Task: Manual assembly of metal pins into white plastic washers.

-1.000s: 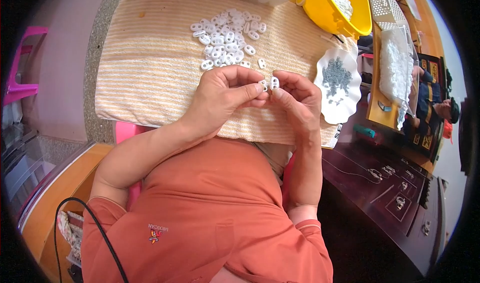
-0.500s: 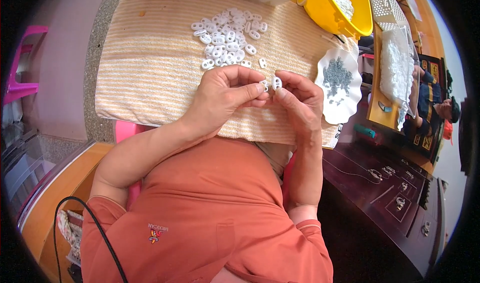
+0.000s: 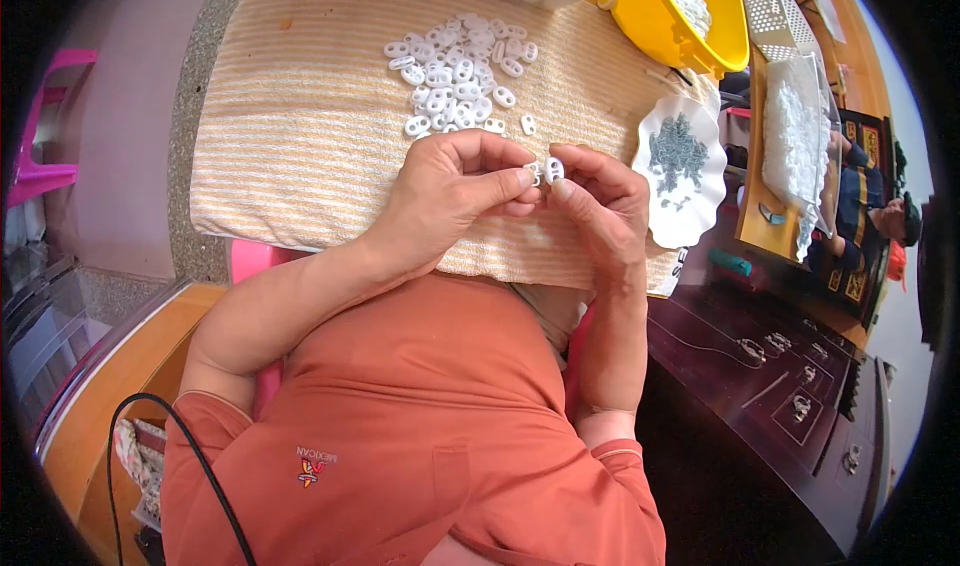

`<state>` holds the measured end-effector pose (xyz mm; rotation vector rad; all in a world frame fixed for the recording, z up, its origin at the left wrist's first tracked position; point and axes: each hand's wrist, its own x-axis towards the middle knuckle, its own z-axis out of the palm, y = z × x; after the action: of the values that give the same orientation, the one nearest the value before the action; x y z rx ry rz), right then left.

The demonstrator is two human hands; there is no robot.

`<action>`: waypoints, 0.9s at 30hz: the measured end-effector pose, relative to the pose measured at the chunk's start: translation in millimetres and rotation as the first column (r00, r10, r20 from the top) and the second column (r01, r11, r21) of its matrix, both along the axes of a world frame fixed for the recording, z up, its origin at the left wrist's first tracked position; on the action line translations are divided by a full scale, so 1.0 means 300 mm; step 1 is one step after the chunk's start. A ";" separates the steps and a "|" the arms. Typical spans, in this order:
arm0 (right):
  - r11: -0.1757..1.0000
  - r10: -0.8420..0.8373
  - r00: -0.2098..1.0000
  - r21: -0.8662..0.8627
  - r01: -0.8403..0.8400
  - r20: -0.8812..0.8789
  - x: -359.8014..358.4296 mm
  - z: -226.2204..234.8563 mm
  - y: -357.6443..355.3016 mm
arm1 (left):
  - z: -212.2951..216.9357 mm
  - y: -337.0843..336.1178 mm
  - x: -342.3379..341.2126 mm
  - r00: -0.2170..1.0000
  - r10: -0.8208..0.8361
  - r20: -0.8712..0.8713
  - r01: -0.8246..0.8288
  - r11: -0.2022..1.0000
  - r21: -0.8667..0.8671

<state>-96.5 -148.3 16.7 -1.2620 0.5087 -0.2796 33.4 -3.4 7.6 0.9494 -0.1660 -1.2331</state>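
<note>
At centre frame, the left hand (image 3: 455, 181) pinches a small pale part (image 3: 535, 174), too covered to identify, while the right hand (image 3: 608, 201) grips a white oval piece (image 3: 555, 171) just beside it; the step looks like bringing both together, which calls next for careful alignment.

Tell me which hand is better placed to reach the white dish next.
Probably your right hand: it's beside the white dish, while your left hand is farther off. Your right pinches a white piece, though, so it may need freeing first.
</note>
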 end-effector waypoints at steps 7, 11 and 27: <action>1.000 -0.021 1.000 0.006 0.021 -0.023 -0.001 0.006 0.004 | -0.006 0.000 0.000 1.000 -0.006 -0.006 0.006 1.000 -0.011; 1.000 -0.002 1.000 -0.023 0.002 0.018 0.006 0.002 0.009 | -0.004 0.000 0.000 1.000 -0.010 0.000 0.010 1.000 -0.006; 0.997 0.071 0.997 -0.022 -0.070 0.011 -0.004 -0.002 0.001 | -0.009 -0.001 -0.006 1.000 -0.009 -0.011 0.009 1.000 -0.025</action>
<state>-97.6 -147.9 16.0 -1.2962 0.4509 -0.2338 31.5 -3.9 5.0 0.9207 -0.1768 -1.2416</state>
